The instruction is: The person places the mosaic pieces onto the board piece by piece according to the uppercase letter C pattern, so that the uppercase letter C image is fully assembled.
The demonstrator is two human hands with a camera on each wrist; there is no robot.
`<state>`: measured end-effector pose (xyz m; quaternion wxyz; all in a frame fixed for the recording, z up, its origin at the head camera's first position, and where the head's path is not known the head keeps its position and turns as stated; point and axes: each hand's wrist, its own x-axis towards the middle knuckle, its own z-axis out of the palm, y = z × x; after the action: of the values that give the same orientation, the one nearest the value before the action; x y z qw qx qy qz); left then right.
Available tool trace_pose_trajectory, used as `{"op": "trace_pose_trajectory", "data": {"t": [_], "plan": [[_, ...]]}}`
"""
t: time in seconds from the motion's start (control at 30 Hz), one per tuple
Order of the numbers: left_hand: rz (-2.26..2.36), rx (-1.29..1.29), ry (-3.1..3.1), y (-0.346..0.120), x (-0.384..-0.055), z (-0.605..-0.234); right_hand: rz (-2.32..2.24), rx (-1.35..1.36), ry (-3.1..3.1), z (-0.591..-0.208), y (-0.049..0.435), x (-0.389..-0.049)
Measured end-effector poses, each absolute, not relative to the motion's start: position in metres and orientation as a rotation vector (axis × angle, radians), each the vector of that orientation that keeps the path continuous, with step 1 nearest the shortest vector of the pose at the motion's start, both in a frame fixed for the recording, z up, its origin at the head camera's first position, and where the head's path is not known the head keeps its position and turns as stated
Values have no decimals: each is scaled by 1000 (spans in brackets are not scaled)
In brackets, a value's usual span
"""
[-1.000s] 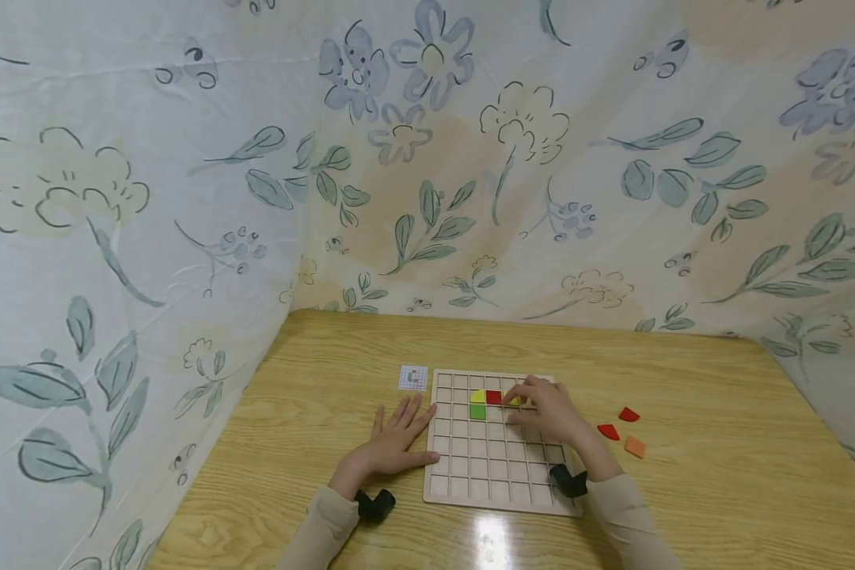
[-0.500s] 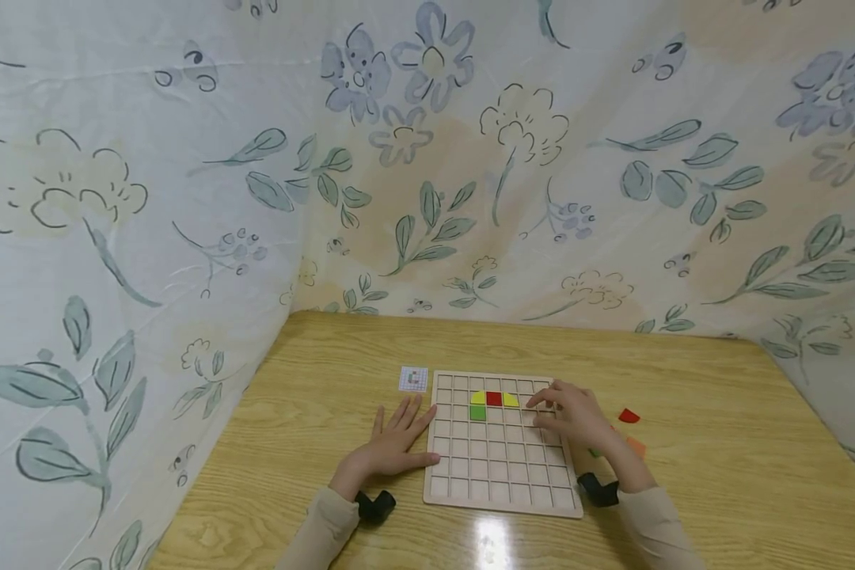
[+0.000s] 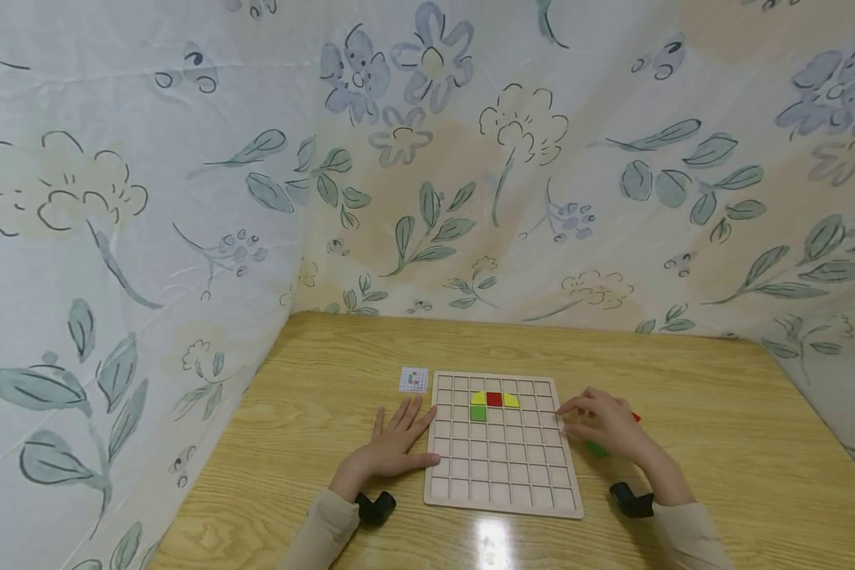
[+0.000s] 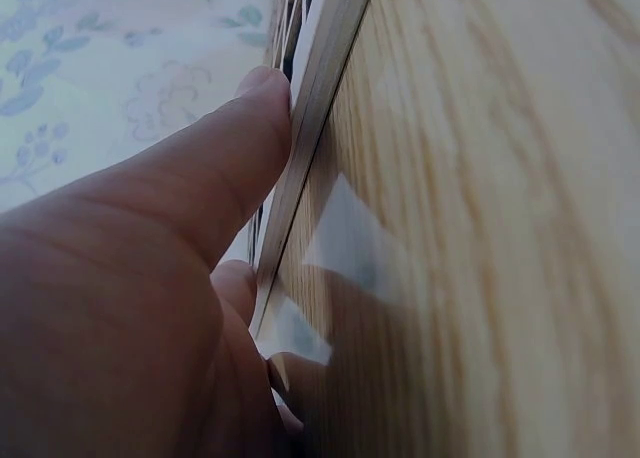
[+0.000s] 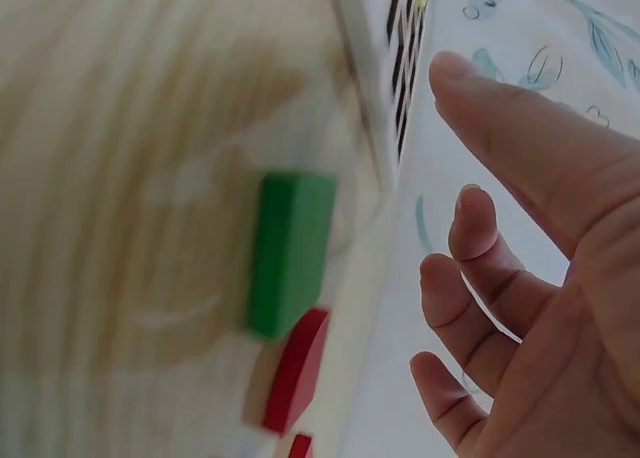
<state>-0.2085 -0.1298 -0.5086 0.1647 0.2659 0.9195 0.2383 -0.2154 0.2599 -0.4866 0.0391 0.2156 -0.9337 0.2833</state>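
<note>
A pale wooden grid board point(image 3: 499, 459) lies on the table. In its upper rows sit a red square tile point(image 3: 495, 400) between two yellow rounded tiles, the left one point(image 3: 478, 397) and the right one point(image 3: 511, 400), and a green square tile point(image 3: 478, 413) under the left yellow one. My left hand point(image 3: 393, 445) lies spread on the table, thumb and fingertips at the board's left edge. My right hand point(image 3: 609, 423) hovers just off the board's right edge, fingers loosely bent with nothing between them. A green block point(image 5: 292, 253) and a red piece point(image 5: 297, 370) lie below it in the right wrist view.
A small printed grid card point(image 3: 414, 379) lies beyond my left hand, beside the board's top left corner. Part of a red piece point(image 3: 636, 416) shows behind my right hand. A floral cloth point(image 3: 427, 198) hangs at the back and left of the wooden table point(image 3: 720, 419).
My right hand has moved right, off the right yellow tile and past the board's edge, over the loose pieces. The yellow tile stays in the grid. My left hand has not moved.
</note>
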Motion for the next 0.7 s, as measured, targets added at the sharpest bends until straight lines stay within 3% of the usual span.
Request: {"op": "trace_pose_trajectory", "data": {"t": [0.7], "plan": [[699,771,2613,-130,-209,-510,729,724,-2791,-496,300,-195]]}}
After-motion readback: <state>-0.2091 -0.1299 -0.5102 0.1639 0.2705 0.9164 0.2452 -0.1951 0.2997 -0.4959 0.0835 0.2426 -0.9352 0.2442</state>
